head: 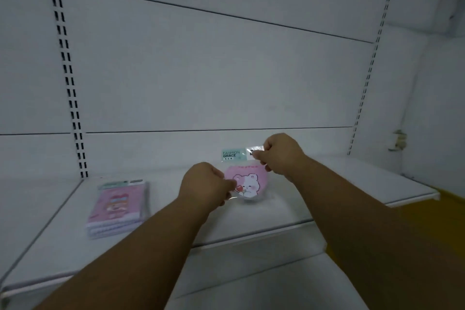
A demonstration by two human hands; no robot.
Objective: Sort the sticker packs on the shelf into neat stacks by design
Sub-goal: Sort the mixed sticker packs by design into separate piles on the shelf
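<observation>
A clear sticker pack (247, 182) with a pink panel, a white bear and a mint header hangs upright above the white shelf (289, 204). My left hand (205, 187) pinches its lower left edge. At the pack's top right corner my right hand (281, 152) grips the header. A neat stack of pink sticker packs (118, 205) of another design lies flat on the shelf to the left, apart from both hands.
The white back panel (214, 78) rises behind the shelf, with slotted uprights (70, 83) at left and right. A lower shelf edge (251, 267) runs in front. A yellow surface (448, 206) shows at the right.
</observation>
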